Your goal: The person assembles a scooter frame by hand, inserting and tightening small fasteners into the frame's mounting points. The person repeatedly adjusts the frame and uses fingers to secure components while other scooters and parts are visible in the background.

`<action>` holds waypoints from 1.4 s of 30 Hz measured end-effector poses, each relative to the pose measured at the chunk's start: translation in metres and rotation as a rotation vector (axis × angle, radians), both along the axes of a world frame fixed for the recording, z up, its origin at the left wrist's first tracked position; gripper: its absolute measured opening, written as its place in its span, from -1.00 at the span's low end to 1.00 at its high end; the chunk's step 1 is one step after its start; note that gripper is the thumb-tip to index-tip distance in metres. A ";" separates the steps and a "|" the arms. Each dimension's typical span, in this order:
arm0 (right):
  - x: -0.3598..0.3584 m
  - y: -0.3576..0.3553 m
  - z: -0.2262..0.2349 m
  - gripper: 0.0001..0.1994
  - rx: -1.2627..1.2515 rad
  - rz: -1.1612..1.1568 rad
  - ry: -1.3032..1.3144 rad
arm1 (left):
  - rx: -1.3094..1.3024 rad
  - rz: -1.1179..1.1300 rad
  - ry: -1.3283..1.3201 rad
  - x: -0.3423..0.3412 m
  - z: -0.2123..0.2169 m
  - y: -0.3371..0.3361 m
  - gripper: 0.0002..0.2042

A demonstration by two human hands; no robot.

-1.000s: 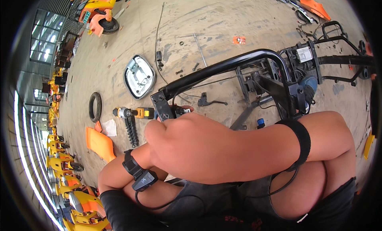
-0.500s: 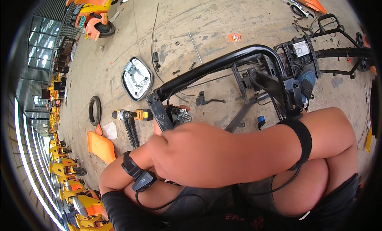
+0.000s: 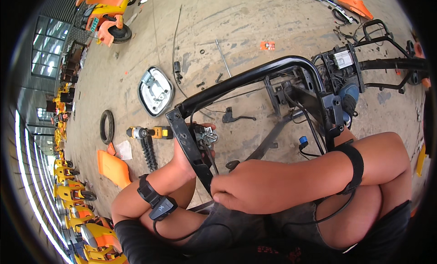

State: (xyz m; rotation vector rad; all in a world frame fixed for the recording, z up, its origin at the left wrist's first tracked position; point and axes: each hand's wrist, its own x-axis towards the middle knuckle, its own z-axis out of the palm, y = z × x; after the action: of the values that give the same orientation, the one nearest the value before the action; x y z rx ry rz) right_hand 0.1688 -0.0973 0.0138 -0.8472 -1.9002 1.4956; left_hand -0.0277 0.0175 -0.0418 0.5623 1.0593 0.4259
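The black tubular scooter frame (image 3: 255, 69) stands before me, its flat end plate (image 3: 183, 135) toward my lap. My left hand (image 3: 183, 157) reaches up behind this plate. Its fingers curl around a silvery metal latch-like part (image 3: 207, 135) fixed on the plate's inner side. My right hand (image 3: 236, 186) is closed just below, near the lower end of the plate. A thin dark strand or rod (image 3: 212, 163) runs from the metal part down to its fingers. What those fingers grip is mostly hidden. Beside the knuckles, a small black rounded piece (image 3: 232, 165) shows.
On the floor beyond lie a brake lever (image 3: 236, 116), a grey-white shell (image 3: 156, 92), a yellow-black power drill (image 3: 160, 132), a black spring shock (image 3: 149, 152), a tyre (image 3: 107, 126) and an orange panel (image 3: 112, 167). Yellow scooters (image 3: 75, 191) line the left side.
My right hand has moved right and down from in front of the plate, uncovering my left wrist and the metal part. My left hand stays behind the plate.
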 end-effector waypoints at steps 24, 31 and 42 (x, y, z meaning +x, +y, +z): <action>0.010 -0.007 -0.029 -0.65 -0.141 -0.220 -0.285 | -0.032 0.002 0.002 -0.007 -0.005 0.002 -0.40; 0.013 0.001 -0.040 -0.75 -0.117 -0.190 -0.349 | -0.054 -0.043 -0.060 -0.013 -0.010 0.008 -0.41; 0.001 0.014 -0.049 -0.83 0.012 -0.297 -0.336 | -0.018 0.024 -0.005 0.001 -0.001 0.000 -0.44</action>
State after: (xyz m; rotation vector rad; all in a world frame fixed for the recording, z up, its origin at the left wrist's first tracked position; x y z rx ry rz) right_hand 0.1702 -0.0829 -0.0353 -1.3793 -1.9034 1.2182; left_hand -0.0270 0.0176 -0.0426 0.5321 1.0651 0.4383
